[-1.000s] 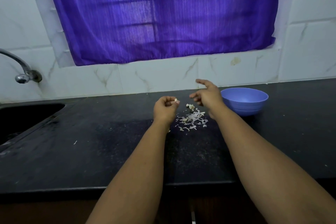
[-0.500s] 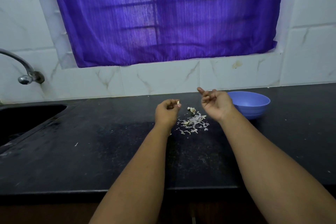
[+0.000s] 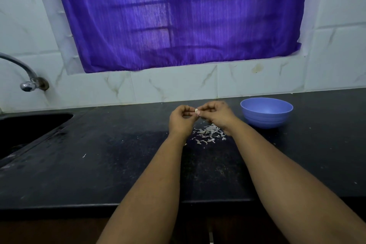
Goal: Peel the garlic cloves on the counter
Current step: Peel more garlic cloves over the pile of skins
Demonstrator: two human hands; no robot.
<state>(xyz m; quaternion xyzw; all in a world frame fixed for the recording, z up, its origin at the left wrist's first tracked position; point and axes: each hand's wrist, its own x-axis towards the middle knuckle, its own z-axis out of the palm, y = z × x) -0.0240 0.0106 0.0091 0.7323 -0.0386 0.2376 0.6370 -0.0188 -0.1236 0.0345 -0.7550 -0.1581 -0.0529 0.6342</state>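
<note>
- A small pale garlic clove is pinched between the two hands, which are brought together above the dark surface.
- The left hand is curled, with thumb and fingers closed on the left side of the clove.
- The right hand is curled as well, and its fingertips are pressed on the right side of the same clove.
- Both hands are raised off the surface; whether the clove has any skin left cannot be told, as it is too small.
- A loose heap of white garlic skins is spread on the surface directly below and just in front of the hands, partly hidden by the right wrist.
- A few stray flakes are scattered farther out, one of them well to the left of the left forearm.
- A blue bowl is set upright on the surface just to the right of the right hand, apart from it; what it holds cannot be made out.
- A dark sink is sunk into the surface far to the left of the left hand, and a metal tap is fixed to the wall above it.
- Beyond the hands, a wall of white marbled tiles is seen, and a purple curtain is hung over the window above it.
</note>
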